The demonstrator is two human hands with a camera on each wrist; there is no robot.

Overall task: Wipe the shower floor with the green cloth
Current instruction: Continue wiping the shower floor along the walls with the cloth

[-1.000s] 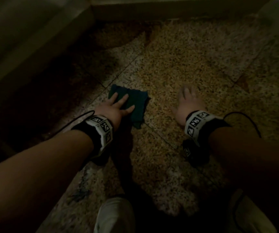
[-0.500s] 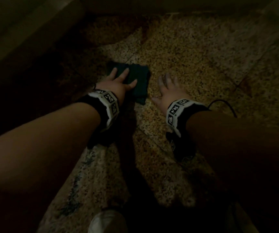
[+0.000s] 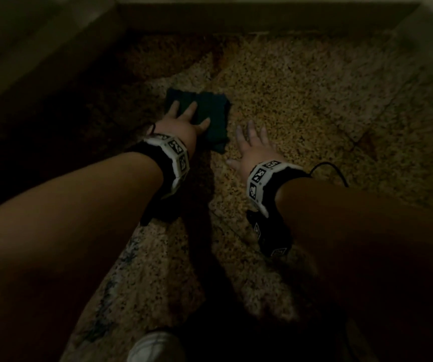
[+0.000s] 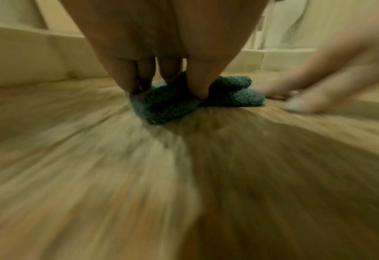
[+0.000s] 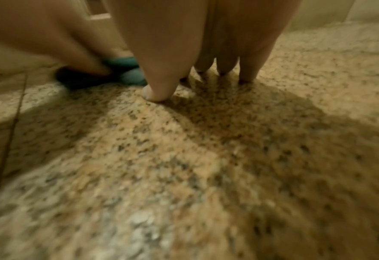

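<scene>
At the bottom of the head view sits my white shoe point(image 3: 155, 346). Mid-frame, my right hand point(image 3: 253, 147) lies flat, fingers spread, on the speckled shower floor point(image 3: 301, 105), holding nothing. Just left and above it, my left hand point(image 3: 181, 124) presses straight fingers onto the folded green cloth point(image 3: 212, 113)

Open speckled tan granite shower floor point(image 3: 301, 100) stretched ahead and to the right of the flat right hand point(image 3: 253, 150). A raised pale curb point(image 3: 262, 18) closed off the far side, and a dark wall point(image 3: 27, 61) hemmed in the left. The folded dark green terry cloth point(image 3: 210, 113), under the left hand point(image 3: 181, 124), lay just beside the right hand's path. A white shoe point(image 3: 155, 346) stood near the bottom edge.
</scene>
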